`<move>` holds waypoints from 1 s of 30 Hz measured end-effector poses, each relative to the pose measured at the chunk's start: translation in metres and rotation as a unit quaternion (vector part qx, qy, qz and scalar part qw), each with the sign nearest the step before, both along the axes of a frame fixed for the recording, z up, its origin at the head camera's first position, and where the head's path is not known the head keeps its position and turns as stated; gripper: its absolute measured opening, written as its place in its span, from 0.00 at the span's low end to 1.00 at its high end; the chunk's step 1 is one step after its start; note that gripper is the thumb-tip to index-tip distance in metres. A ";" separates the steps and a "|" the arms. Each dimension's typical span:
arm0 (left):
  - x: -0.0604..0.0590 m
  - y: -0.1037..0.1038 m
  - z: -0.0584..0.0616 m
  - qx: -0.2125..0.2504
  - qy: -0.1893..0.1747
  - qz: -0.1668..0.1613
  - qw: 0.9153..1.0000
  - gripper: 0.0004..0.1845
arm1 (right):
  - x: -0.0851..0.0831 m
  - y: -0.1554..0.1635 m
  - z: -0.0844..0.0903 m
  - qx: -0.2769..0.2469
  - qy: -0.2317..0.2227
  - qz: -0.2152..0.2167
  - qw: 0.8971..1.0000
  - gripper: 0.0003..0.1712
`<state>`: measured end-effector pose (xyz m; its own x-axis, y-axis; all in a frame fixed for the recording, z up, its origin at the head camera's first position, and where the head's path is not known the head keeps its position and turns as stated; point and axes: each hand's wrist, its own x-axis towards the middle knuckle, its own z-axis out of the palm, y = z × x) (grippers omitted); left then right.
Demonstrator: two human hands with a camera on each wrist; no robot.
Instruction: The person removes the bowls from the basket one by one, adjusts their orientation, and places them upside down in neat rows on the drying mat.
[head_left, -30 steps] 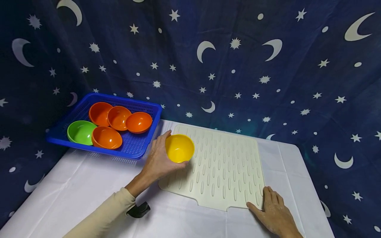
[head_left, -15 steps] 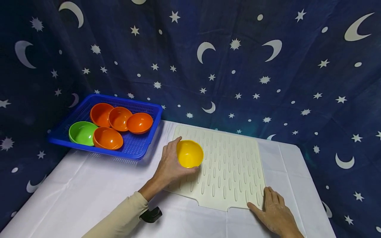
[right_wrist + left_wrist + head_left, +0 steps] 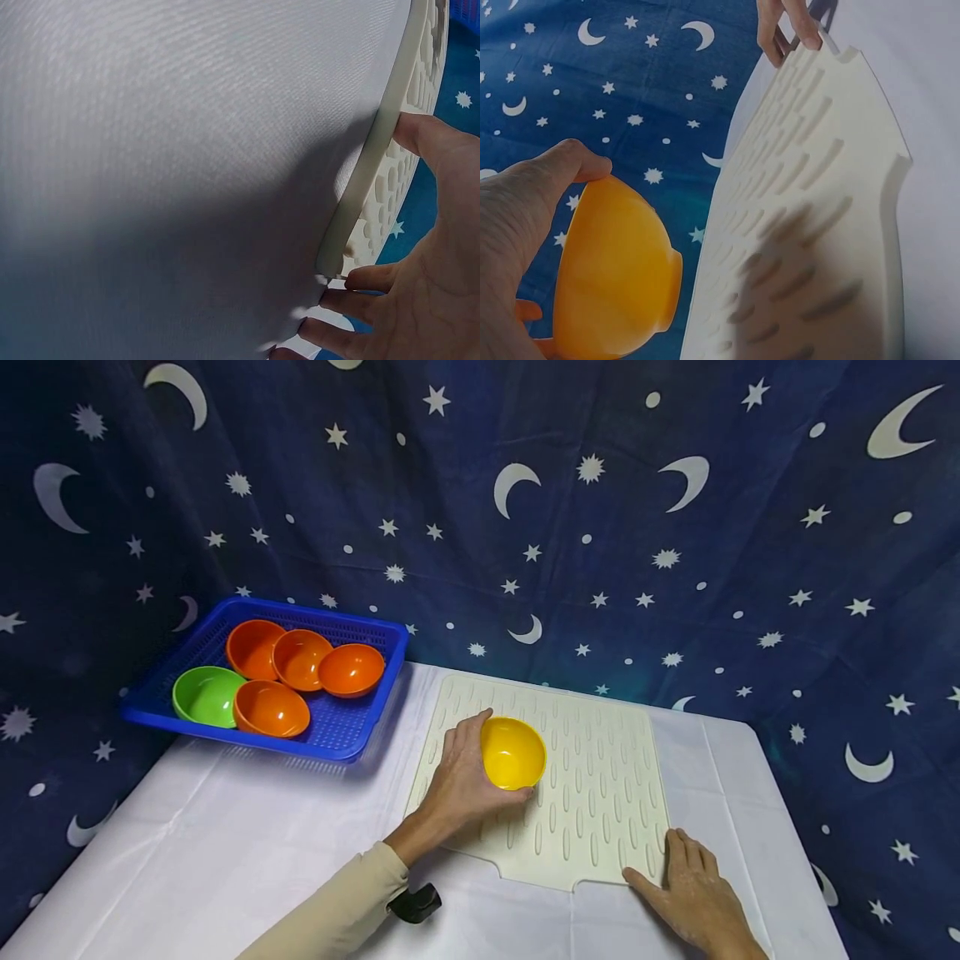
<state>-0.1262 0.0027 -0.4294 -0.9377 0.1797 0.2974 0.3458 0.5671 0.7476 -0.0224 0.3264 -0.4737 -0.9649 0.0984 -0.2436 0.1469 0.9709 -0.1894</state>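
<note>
Currently, the left hand (image 3: pixel 465 777) grips the yellow bowl (image 3: pixel 513 753) between thumb and fingers, suspended above the white mat (image 3: pixel 603 752), base down. The right hand (image 3: pixel 693 897), fingers extended, touches the mat's near right corner. Four orange bowls (image 3: pixel 272 710) and one green bowl (image 3: pixel 207 697) occupy the blue basket (image 3: pixel 341 722).

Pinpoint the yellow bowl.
Below the head view's centre, the yellow bowl is in the left hand, over the white mat, right of the blue basket.

A beige sleeve (image 3: pixel 336 906) ends beside a curved black fitting (image 3: pixel 417 904).
</note>
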 end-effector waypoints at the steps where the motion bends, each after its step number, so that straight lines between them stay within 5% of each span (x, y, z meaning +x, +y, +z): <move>1: 0.000 0.002 0.000 0.000 0.001 -0.001 1.000 0.60 | -0.001 0.000 0.000 0.000 -0.004 -0.001 1.000 0.71; 15: -0.004 0.031 0.002 0.006 -0.028 -0.012 1.000 0.59 | -0.004 0.001 0.005 0.007 -0.021 -0.007 1.000 0.72; 24: -0.010 0.049 -0.004 -0.013 -0.019 -0.010 1.000 0.60 | -0.008 0.003 0.011 0.014 0.013 0.027 0.999 0.62; 30: -0.015 0.061 -0.010 -0.035 -0.014 -0.005 0.999 0.60 | -0.019 0.004 0.020 0.005 0.003 0.012 1.000 0.59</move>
<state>-0.1409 0.0635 -0.4397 -0.9435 0.2095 0.2567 0.3312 0.6149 0.7157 -0.0414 0.3308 -0.4539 -0.9685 0.0777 -0.2366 0.1223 0.9760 -0.1803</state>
